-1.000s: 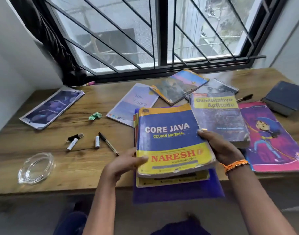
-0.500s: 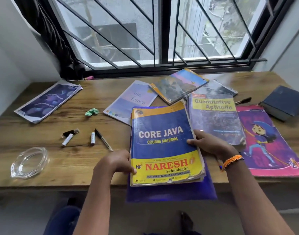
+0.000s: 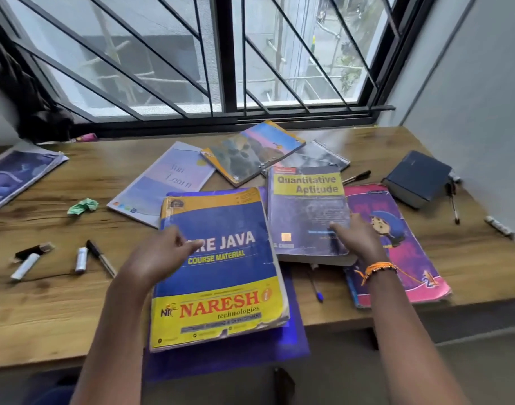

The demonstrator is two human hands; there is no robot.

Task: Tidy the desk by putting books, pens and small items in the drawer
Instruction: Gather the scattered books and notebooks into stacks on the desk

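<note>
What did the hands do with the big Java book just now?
Both hands let go of the Java book, now lying on the stack. The left hand hovers over it; the right hand moved onto the Aptitude book. The pens stayed put.

1. I see the desk (image 3: 60, 311): matt grained wood.
2. Core Java book (image 3: 221, 270): glossy paper cover, frayed near edge.
3. Green wad (image 3: 83, 206), far left: crumpled paper.
4. Window bars (image 3: 151, 83): dark metal.

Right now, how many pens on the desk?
4: black pen left of Core Java book; second pen right of spiral notebook; blue-tipped pen below Quantitative Aptitude book; fourth pen beside dark blue book. Books may hide more.
</note>
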